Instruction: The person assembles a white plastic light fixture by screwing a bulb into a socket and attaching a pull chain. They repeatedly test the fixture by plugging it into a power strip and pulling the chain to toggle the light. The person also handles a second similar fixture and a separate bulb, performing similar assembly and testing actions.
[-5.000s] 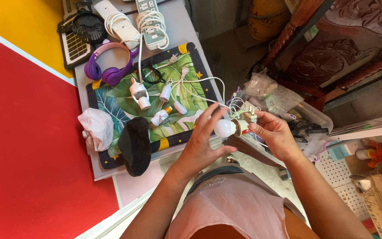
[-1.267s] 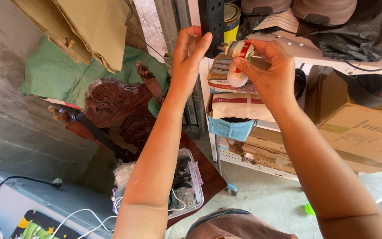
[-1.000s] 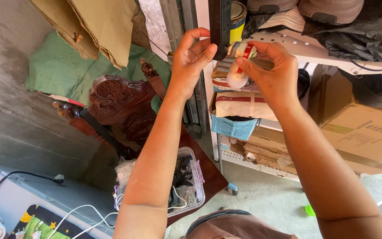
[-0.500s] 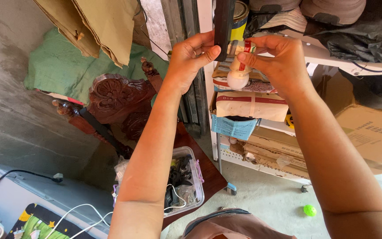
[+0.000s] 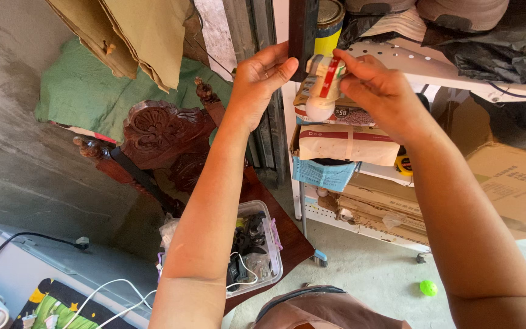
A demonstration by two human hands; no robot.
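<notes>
Glossy carved wooden chair (image 5: 159, 137)

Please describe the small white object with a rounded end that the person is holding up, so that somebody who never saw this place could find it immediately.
Start at the white metal shelf unit on the right, stacked with boxes. In front of its upper shelf, the right hand pinches a small white bulb-like object, with the left hand beside it. Unlike the flat paper-wrapped packages behind, it has a round white end and a red stripe on its upper part.

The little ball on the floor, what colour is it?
The little ball is bright green, lying on the grey floor near the shelf; the head view shows it.
</notes>
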